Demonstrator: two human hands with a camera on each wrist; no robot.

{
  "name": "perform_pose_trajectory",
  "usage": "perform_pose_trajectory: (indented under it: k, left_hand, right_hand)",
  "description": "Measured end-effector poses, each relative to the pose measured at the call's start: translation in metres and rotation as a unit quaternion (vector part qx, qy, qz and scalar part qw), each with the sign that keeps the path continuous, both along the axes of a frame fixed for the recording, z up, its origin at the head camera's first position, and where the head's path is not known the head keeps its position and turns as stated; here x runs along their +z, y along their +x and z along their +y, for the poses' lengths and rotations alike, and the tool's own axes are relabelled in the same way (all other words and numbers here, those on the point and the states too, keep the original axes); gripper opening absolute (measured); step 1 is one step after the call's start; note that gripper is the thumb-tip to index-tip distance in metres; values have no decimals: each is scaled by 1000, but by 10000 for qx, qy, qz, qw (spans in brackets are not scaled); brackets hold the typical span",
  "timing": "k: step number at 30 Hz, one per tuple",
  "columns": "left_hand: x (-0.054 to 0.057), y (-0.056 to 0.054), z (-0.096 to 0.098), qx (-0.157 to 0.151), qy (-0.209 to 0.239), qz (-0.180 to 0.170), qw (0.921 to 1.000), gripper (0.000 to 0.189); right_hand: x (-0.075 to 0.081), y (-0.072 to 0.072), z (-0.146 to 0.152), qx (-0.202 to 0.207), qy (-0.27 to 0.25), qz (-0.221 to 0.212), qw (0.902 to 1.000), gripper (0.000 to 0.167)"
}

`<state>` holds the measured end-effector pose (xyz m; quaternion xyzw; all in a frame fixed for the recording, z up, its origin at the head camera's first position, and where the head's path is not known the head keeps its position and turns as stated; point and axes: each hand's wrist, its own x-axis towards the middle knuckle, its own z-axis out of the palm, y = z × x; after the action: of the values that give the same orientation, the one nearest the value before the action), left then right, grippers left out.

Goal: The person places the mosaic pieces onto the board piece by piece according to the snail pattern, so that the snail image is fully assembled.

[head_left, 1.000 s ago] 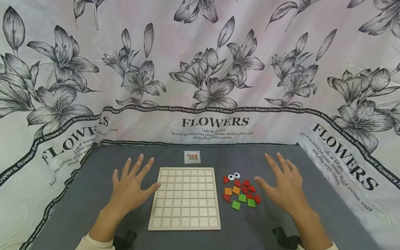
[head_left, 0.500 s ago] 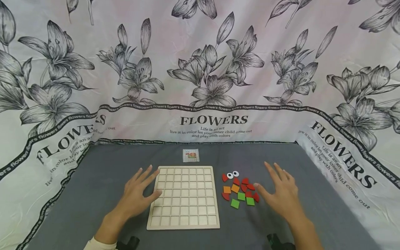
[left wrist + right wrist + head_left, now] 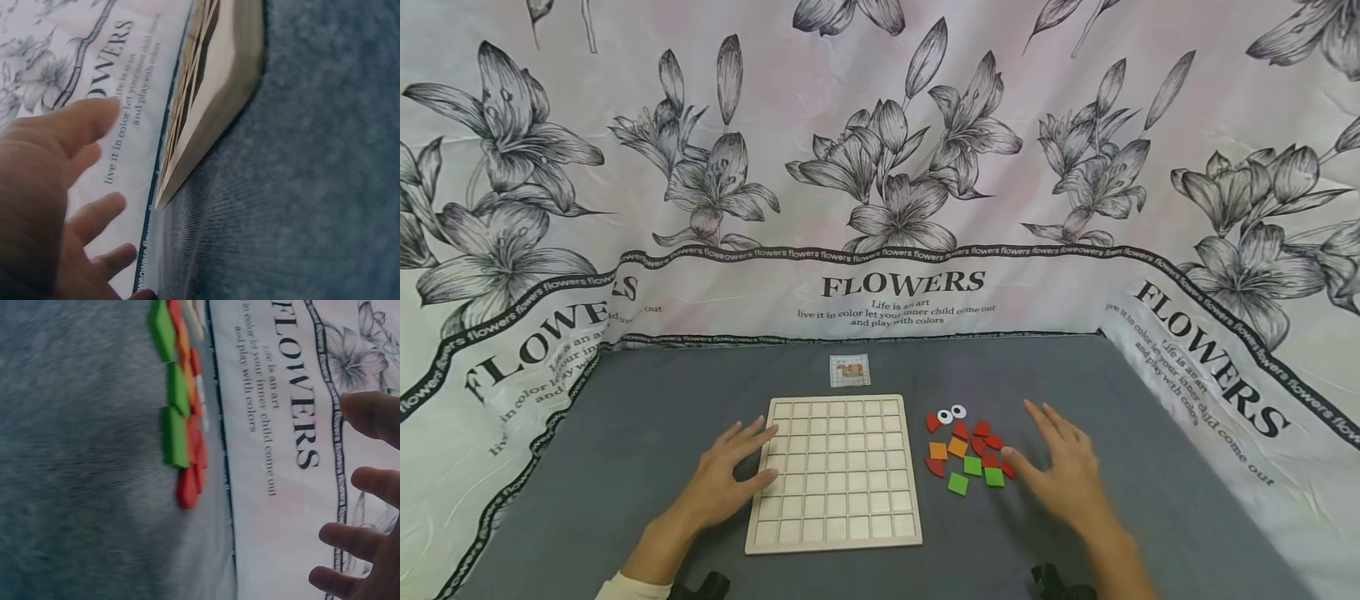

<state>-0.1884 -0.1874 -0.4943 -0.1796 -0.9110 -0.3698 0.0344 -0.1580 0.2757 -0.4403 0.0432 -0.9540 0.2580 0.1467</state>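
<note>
A pale wooden board (image 3: 835, 475) divided into square cells lies on the grey table. At its left edge my left hand (image 3: 724, 475) has its fingers spread, and in the left wrist view a gap shows between the fingers and the board. Right of the board lies a loose group of flat pieces: red quarter-rounds (image 3: 981, 428), orange squares (image 3: 937, 451), green squares (image 3: 972, 465) and two white rings with dark centres (image 3: 958, 412). My right hand (image 3: 1060, 475) hovers just right of these pieces, fingers extended, holding nothing.
Behind the board lies a small card (image 3: 849, 370) with a coloured picture on a grid. A white flower-printed cloth (image 3: 895, 287) hangs at the back and along both sides of the grey tabletop (image 3: 820, 575). A dark wrist mount shows below each hand.
Both hands have come down lower. The left hand has moved from above the table toward the board's left edge. The view has shifted slightly; the board and pieces keep their arrangement.
</note>
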Motion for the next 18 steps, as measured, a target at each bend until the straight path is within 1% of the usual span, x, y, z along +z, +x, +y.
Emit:
perform_pose_trajectory:
  k: [3, 7, 11, 14, 18]
  left_hand:
    - [-6, 0, -2, -49, -4, -28, 10000, 62]
    - [-13, 0, -3, -219, 20, 53, 9997, 63]
    - [-18, 0, -4, -418, 75, 43, 9991, 63]
    - [-20, 0, -5, -480, 91, 88, 9988, 63]
    - [-21, 1, -7, -489, -25, 144, 9987, 58]
  right_hand:
    - [-8, -1, 1, -1, -94, -158, 9998, 73]
    - [-17, -3, 2, 16, -214, -160, 9996, 70]
    - [-25, -6, 4, 29, -296, -188, 9994, 68]
    - [-29, -8, 5, 23, -300, -277, 9992, 68]
    - [-36, -11, 7, 43, -248, -343, 9991, 66]
